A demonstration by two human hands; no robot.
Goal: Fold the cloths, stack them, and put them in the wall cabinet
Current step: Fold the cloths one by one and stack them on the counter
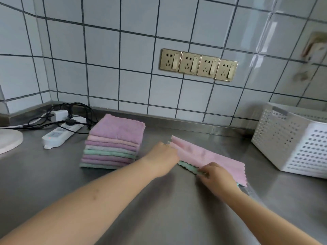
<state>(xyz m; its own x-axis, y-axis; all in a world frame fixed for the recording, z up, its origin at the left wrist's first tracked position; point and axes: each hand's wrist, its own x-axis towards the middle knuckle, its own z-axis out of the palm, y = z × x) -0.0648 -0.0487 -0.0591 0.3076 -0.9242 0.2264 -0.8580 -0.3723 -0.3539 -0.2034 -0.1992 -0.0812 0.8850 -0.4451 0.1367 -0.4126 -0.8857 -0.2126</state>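
Stretching under everything, grey steel counter [159, 209], white tiled wall [106, 68] rising behind with four brass sockets [199, 65]. Pinching the near green edge of the pink cloth [210, 156] with curled right hand [215, 174]; resting on that cloth's far-left end with left hand [163, 156] (fingers hidden, so grip there impossible to tell). Sitting just left of the left hand, apart from it, stack of folded cloths [115, 144], lilac on top. Standing well right of the right hand, white perforated basket [292, 138]. Lying far left of the stack, white power strip [62, 133] with black cables.
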